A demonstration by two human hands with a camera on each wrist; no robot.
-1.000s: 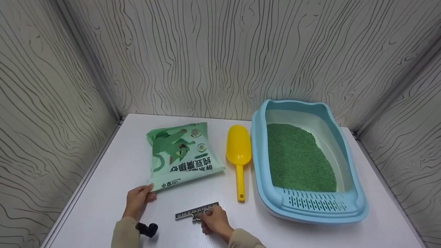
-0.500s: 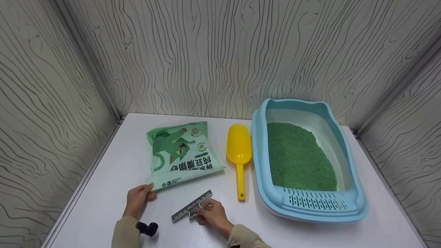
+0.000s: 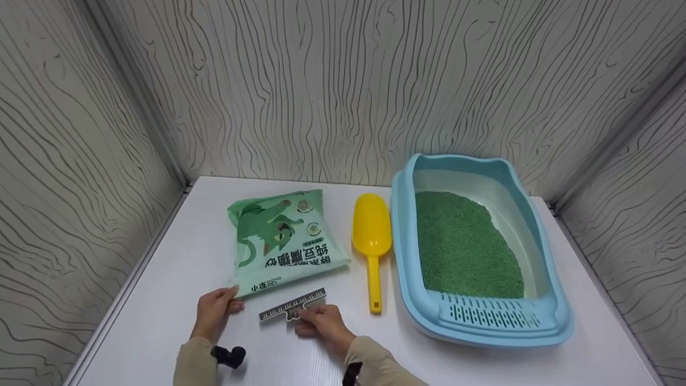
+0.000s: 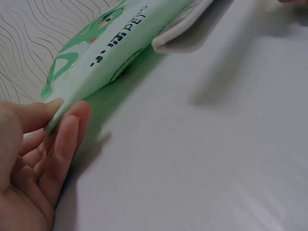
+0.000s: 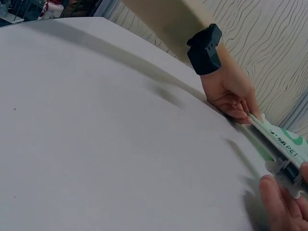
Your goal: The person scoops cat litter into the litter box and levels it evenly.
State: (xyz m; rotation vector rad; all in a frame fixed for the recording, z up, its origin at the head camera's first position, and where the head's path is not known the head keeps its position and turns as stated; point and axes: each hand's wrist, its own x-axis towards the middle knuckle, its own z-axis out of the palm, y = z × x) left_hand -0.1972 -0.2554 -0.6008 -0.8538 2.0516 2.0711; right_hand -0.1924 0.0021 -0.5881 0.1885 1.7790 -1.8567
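Observation:
A green bag of cat litter (image 3: 284, 236), printed with a cartoon cat, lies on the white table. My left hand (image 3: 212, 311) pinches its near left corner between thumb and fingers, lifting that edge slightly in the left wrist view. My right hand (image 3: 325, 321) holds a long flat clip (image 3: 292, 304) with a piano-key pattern by its shaped grip. The clip sits just in front of the bag's near edge; in the left wrist view its end (image 4: 180, 33) overlaps that edge. Whether clip and bag touch, I cannot tell. The right wrist view shows a dark spring part on the clip (image 5: 288, 172).
A yellow scoop (image 3: 371, 230) lies right of the bag, handle toward me. Beside it stands a blue litter box (image 3: 402, 252) holding green litter (image 3: 466, 246). Wood-grain panels (image 3: 300, 91) close off the back and sides. Black cameras are strapped to both wrists.
My right hand has carried the clip left and away from me, up to the bag's near edge, tilting it steeper and then flatter. The left hand keeps its hold on the bag's corner.

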